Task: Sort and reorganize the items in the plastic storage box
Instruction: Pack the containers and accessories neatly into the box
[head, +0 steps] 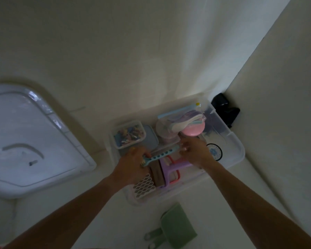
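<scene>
The clear plastic storage box (238,150) sits on a pale floor, its far right corner close to where two walls meet, and both hands are working inside it. The left hand (133,159) curls its fingers round one end of a teal perforated utensil (161,155); the right hand (194,150) touches the other end, though whether it pinches the tool or only steadies it I cannot tell — the fingers blur together there.

By the look of it, the sorting is well under way but not finished. Along the far edge of the box things already stand in a row: a small clear container of mixed coloured bits (129,136) at the far left corner, a grey-lidded tub (151,139) beside it, then a zip bag holding spoons (181,119) and a pink round lid (194,129). Near the front edge, flat pieces stand upright side by side — a white lattice grater (144,186), a brown panel (156,174), a purple piece (166,172) and a pink frame (176,177).

The right end of the box holds only a round dark-rimmed disc (214,151), so there is room left. Outside the box, green measuring scoops (176,227) lie on the floor just off its front edge, and the box lid (25,141) lies well apart to the left — both probably still to be dealt with.
</scene>
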Tool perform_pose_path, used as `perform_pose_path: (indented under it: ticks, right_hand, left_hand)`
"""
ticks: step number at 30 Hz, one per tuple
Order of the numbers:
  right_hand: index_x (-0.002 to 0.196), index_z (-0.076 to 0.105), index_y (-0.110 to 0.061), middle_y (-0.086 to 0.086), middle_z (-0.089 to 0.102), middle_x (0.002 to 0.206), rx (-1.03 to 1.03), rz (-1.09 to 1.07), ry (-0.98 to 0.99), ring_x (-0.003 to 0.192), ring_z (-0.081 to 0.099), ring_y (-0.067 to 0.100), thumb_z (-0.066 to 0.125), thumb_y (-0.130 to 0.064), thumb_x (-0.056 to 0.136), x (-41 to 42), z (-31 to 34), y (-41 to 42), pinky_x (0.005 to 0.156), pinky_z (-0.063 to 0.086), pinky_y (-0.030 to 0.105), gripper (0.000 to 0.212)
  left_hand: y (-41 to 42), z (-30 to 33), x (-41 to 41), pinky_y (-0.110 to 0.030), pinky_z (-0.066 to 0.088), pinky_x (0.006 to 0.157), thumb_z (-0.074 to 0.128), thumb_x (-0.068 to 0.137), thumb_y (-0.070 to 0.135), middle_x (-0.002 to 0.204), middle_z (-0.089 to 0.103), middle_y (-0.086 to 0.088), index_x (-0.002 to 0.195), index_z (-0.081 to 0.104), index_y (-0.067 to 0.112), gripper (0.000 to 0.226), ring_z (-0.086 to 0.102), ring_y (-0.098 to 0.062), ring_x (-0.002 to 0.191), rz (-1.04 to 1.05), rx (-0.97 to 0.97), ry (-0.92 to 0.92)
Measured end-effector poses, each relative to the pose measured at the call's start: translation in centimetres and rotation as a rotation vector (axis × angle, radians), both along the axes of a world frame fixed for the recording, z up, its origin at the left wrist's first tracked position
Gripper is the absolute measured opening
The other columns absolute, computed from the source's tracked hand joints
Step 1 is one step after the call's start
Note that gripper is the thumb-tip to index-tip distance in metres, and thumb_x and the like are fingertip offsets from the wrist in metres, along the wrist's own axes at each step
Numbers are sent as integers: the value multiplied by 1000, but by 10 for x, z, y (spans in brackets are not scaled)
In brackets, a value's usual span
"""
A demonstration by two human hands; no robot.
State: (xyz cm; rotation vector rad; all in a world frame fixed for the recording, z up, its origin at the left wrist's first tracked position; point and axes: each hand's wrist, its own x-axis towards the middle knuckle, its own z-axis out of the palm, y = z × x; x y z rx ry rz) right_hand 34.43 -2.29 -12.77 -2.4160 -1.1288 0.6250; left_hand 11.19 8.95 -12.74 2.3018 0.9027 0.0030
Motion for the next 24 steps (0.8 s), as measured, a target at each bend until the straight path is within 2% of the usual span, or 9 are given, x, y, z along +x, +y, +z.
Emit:
perform_pose_path:
  ticks: [2, 4, 8, 10, 13, 15, 17, 20, 24]
  right_hand:
    - [110, 63, -11, 14, 69, 96, 195, -281, 508, 83, 66, 24, 74, -6, 81, 0, 9, -4, 74, 57, 37, 32]
    - [110, 64, -5, 24, 69, 97, 236, -376, 903, 81, 66, 31, 72, 3, 83, -2, 12, -5, 72, 60, 38, 29]
    - [102, 66, 9, 29, 68, 97, 186, -400, 1010, 77, 70, 29, 71, 9, 81, -3, 10, -1, 74, 61, 36, 22]
    - [103, 65, 4, 19, 69, 87, 210, -450, 1026, 75, 69, 28, 71, 10, 81, 0, 9, 3, 68, 62, 35, 24]
    - [92, 69, -3, 18, 69, 84, 266, -455, 1006, 76, 69, 27, 72, 7, 80, 6, 8, 10, 63, 62, 32, 15]
    - [87, 72, -4, 20, 70, 90, 290, -453, 1003, 78, 68, 26, 74, 1, 80, 12, 3, 14, 59, 60, 25, 9]
    - [87, 75, -5, 19, 72, 95, 278, -455, 1021, 90, 68, 29, 77, -5, 79, 16, 0, 17, 74, 61, 30, 9]
    - [86, 77, -6, 17, 74, 95, 290, -434, 1086, 91, 69, 26, 80, -10, 76, 18, 0, 21, 89, 58, 38, 11]
    - [87, 77, -9, 14, 74, 88, 368, -385, 1141, 85, 70, 23, 82, -14, 72, 12, 11, 21, 78, 60, 27, 17]
  left_hand:
    - [-2, 0, 2, -34, 47, 87, 76, 73, 24, 110, 54, -1, 108, 61, 28, 38, 55, -23, 107, -1, 8, -49]
    - [-5, 1, 5, -33, 48, 91, 76, 71, 24, 108, 57, -2, 111, 67, 28, 40, 58, -22, 105, -6, -7, -95]
    - [-3, 2, 5, -35, 52, 88, 84, 68, 18, 111, 66, 1, 116, 66, 20, 52, 63, -17, 102, 87, -74, -139]
    - [1, 2, 3, -30, 55, 85, 88, 63, 16, 109, 67, 1, 115, 65, 17, 57, 66, -15, 96, 157, -97, -189]
    - [9, 8, 1, -9, 49, 84, 86, 59, 18, 106, 69, 5, 116, 66, 16, 60, 66, -6, 96, 217, -114, -286]
    - [17, 14, 1, -13, 51, 89, 87, 65, 13, 106, 72, 6, 114, 68, 17, 53, 67, -4, 98, 246, -140, -314]
    - [23, 18, -1, -18, 54, 88, 84, 74, 10, 103, 74, 7, 110, 72, 19, 39, 68, 1, 94, 258, -142, -314]
    - [23, 23, -2, -8, 49, 82, 79, 79, 10, 103, 73, 6, 115, 71, 17, 37, 64, 14, 87, 240, -124, -289]
    - [21, 27, 0, -27, 54, 86, 76, 82, 12, 110, 73, -6, 117, 71, 13, 35, 69, -15, 96, 116, 14, -196]
